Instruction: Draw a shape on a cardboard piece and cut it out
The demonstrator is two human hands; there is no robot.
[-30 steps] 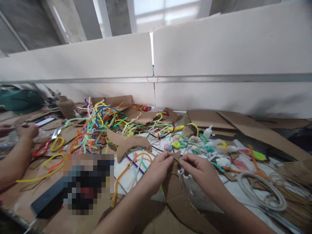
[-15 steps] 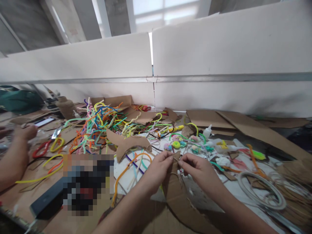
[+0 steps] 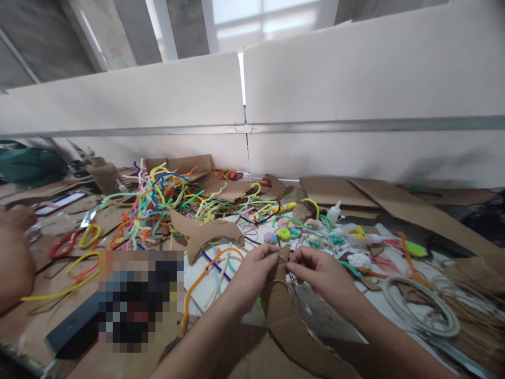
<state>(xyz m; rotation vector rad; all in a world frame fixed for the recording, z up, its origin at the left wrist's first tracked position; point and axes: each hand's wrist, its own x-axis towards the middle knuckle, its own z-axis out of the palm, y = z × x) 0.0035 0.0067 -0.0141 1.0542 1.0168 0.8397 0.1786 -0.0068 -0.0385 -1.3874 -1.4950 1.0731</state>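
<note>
A long curved piece of cardboard [image 3: 290,321] rises from the bottom edge to a narrow tip between my hands. My left hand [image 3: 254,271] pinches the left side of that tip, thumb and forefinger together. On the other side, my right hand [image 3: 317,268] is closed in a pinch on a thin brown cord [image 3: 282,258] that crosses the tip; its fingertips partly hide the cord. A loop of similar cord lies on the cardboard a little lower. Left of my hands rests a tail-shaped cardboard cutout [image 3: 213,231].
Many coloured pipe cleaners [image 3: 150,205] are heaped at the back left. Small fluffy flowers [image 3: 284,233] and a white glue bottle [image 3: 333,213] lie beyond my hands. A tape roll [image 3: 420,305] is at right, red-handled scissors [image 3: 63,245] at left. Another person's hand [image 3: 16,221] is at far left.
My hands stay at the cardboard tip, with only small finger movement. The other person's hand at far left has moved further left, uncovering more of the phone.
</note>
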